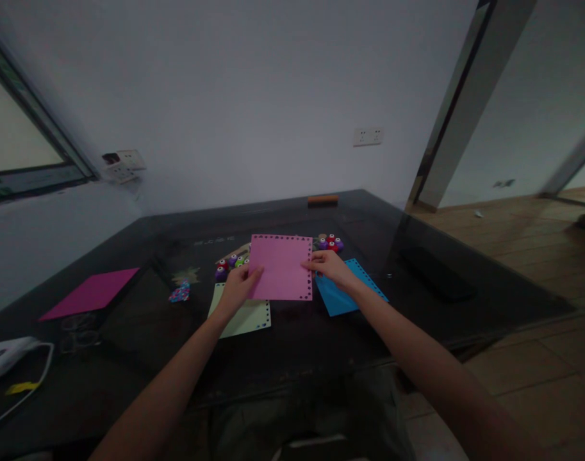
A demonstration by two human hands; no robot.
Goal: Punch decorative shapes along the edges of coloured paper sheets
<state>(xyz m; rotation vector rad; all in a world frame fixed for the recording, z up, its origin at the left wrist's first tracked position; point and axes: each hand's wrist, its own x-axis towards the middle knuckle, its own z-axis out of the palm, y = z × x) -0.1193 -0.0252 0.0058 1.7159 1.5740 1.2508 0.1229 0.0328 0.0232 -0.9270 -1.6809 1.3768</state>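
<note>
Between my two hands a pink sheet of paper [281,269] is held up over the black table, with small dark shapes along its edges. My left hand [239,288] pinches its left side, thumb on the front. At the right side, my right hand [331,269] grips the edge between thumb and fingers. Partly covered by the pink sheet and my left hand lies a pale green sheet [247,319] with dark marks along its border. A blue sheet [347,294] with a similar dotted border lies under my right hand and forearm.
Clusters of small round eyed figures [331,243] sit behind the sheets. A magenta sheet [93,293], a colourful small item [179,292] and a white device with a cable [8,358] are on the left. A brown bar [323,200] lies near the wall, a dark slab [436,272] at right.
</note>
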